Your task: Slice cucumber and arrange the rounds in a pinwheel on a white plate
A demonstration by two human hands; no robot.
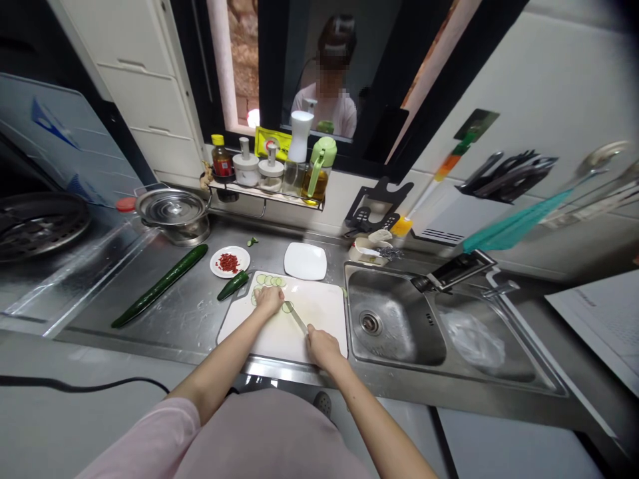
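My right hand [323,347] is closed round the handle of a knife [298,319], its blade pointing up and left over a white cutting board [284,339]. A cucumber slice [287,307] lies by the blade's tip. My left hand [270,301] rests on the board's upper left, fingers bent down; whatever is under them is hidden. Just beyond it lie several thin cucumber slices [269,281], and more show at its left side. Left of the board is a cut piece of cucumber [232,286]. A long whole cucumber [160,286] lies farther left.
Behind the board stand a plate of chopped red pieces [244,260] and a square white plate [305,260]. A sink [399,326] is to the right. A lidded metal pot [172,209] stands back left, and a rack [264,194] holds seasoning bottles above the counter.
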